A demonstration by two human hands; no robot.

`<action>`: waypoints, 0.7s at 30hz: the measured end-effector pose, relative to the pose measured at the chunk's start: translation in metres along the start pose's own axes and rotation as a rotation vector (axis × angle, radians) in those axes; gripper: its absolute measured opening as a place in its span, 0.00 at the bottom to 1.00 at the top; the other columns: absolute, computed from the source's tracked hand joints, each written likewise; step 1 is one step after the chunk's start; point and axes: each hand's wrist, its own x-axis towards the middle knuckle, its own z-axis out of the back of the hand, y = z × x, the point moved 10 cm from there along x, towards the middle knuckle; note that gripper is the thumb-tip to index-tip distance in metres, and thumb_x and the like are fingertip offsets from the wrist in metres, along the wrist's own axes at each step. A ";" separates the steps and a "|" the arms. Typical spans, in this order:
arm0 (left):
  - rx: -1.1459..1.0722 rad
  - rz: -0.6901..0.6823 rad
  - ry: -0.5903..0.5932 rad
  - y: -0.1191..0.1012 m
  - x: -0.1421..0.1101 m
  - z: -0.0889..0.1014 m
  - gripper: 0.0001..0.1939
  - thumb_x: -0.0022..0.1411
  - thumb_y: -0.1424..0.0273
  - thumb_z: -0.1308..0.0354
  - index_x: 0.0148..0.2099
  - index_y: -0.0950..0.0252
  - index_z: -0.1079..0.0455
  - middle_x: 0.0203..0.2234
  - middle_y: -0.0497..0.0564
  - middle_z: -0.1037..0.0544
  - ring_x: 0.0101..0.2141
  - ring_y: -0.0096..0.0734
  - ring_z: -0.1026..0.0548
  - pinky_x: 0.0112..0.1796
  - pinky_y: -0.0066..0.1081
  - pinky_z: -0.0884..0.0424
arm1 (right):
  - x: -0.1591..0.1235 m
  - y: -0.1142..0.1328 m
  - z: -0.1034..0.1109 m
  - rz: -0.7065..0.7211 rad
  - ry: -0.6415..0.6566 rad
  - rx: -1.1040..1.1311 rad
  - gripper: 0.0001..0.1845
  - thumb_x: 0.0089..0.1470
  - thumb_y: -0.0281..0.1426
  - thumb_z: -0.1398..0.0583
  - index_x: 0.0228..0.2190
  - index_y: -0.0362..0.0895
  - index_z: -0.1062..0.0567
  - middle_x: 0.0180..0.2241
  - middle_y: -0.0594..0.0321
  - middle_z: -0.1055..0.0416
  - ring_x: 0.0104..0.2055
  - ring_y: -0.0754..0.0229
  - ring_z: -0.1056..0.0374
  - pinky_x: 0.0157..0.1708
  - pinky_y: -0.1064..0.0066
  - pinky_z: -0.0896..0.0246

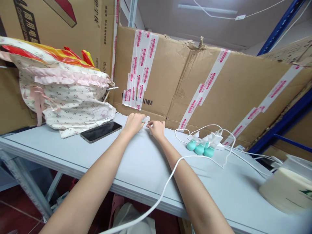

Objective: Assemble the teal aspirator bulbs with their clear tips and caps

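Over the back of the table, my left hand [133, 124] is closed round a small clear plastic tip [147, 119]. A hint of teal shows beside its fingers; the rest of the piece is hidden. Close on its right, my right hand [157, 128] has thumb and fingers pinched at the same piece. Several teal bulb syringes [200, 149] with clear tips stand clustered to the right of my right forearm. A black phone [101, 131] lies flat to the left of my left hand.
A floral cloth bag [70, 100] stands at the back left. Taped cardboard [161, 74] walls the table's [143, 162] far edge. A white cable [170, 177] crosses over my right forearm, near a white charger [216, 138]. A cream container [287, 188] sits at the right.
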 end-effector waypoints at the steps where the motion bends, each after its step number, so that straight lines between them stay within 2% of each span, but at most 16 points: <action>1: 0.001 0.001 0.001 0.000 0.000 0.000 0.09 0.59 0.70 0.50 0.35 0.66 0.30 0.31 0.56 0.23 0.34 0.40 0.26 0.32 0.33 0.38 | 0.000 -0.001 0.002 -0.004 -0.017 0.013 0.09 0.54 0.35 0.44 0.31 0.49 0.23 0.32 0.62 0.25 0.38 0.60 0.36 0.40 0.65 0.60; 5: 0.021 0.012 0.016 0.001 0.000 -0.002 0.09 0.58 0.69 0.50 0.35 0.65 0.30 0.31 0.55 0.23 0.35 0.40 0.26 0.33 0.32 0.38 | 0.001 0.003 0.007 0.011 -0.036 -0.014 0.11 0.56 0.36 0.46 0.36 0.51 0.24 0.35 0.61 0.25 0.40 0.59 0.37 0.39 0.67 0.60; 10: 0.051 0.038 0.035 0.004 0.001 -0.004 0.10 0.59 0.68 0.51 0.37 0.65 0.29 0.32 0.54 0.23 0.35 0.38 0.26 0.33 0.31 0.38 | 0.001 0.013 -0.005 0.062 0.057 -0.146 0.10 0.54 0.35 0.44 0.32 0.52 0.22 0.31 0.58 0.25 0.40 0.57 0.38 0.39 0.65 0.60; 14: 0.058 0.037 0.016 0.004 0.001 -0.002 0.13 0.61 0.66 0.53 0.37 0.65 0.29 0.33 0.54 0.23 0.35 0.39 0.26 0.33 0.32 0.38 | 0.000 0.014 -0.009 0.074 0.076 -0.187 0.09 0.52 0.37 0.42 0.31 0.50 0.22 0.28 0.58 0.27 0.38 0.56 0.39 0.40 0.63 0.60; 21: 0.049 0.041 0.001 0.004 0.001 0.000 0.13 0.61 0.66 0.53 0.38 0.64 0.29 0.32 0.54 0.23 0.34 0.39 0.26 0.32 0.31 0.39 | -0.004 0.014 0.000 0.102 -0.011 -0.135 0.12 0.53 0.39 0.44 0.28 0.50 0.22 0.39 0.59 0.31 0.44 0.55 0.45 0.42 0.62 0.59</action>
